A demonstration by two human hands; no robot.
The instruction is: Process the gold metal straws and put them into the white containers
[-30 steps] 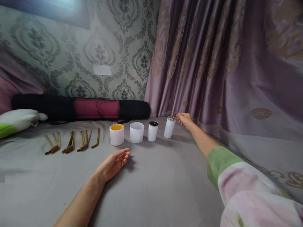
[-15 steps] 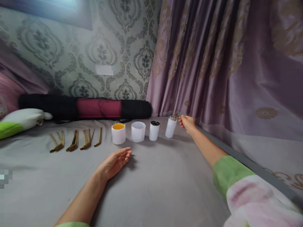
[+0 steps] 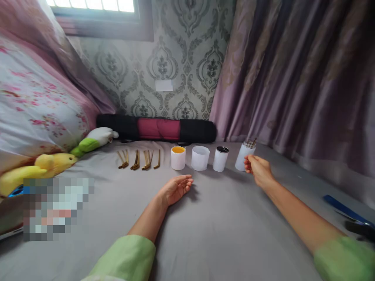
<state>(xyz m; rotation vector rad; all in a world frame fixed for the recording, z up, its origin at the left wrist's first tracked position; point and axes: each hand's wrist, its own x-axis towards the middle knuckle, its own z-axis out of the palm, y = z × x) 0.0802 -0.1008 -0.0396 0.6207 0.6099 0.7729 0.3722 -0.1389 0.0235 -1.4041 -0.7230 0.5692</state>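
My right hand (image 3: 258,170) is closed with its fingers curled in front of the rightmost white jar (image 3: 240,159); nothing sticks out of them. I cannot tell whether it touches the jar. Thin brownish rods (image 3: 254,141) stand up out of that jar's mouth. My left hand (image 3: 177,189) rests open on the sheet, fingers loosely bent, holding nothing. Behind it are a white-wrapped container with a yellow inside (image 3: 177,160) and a wide white container (image 3: 200,159). A narrower white-wrapped can with a dark inside (image 3: 220,160) stands between these and the jar.
Bent gold-coloured rods (image 3: 145,160) lie in small bunches left of the containers, one alone. A black-and-maroon roll (image 3: 158,129) lies along the wall. Plush toys (image 3: 52,164) and a pixelated patch are at left. A blue strip (image 3: 345,208) lies at right, beside the curtain (image 3: 293,86).
The view has turned left, so everything sits further right. My right hand has come down from beside the jar's mouth to in front of its side. My left hand keeps its pose.
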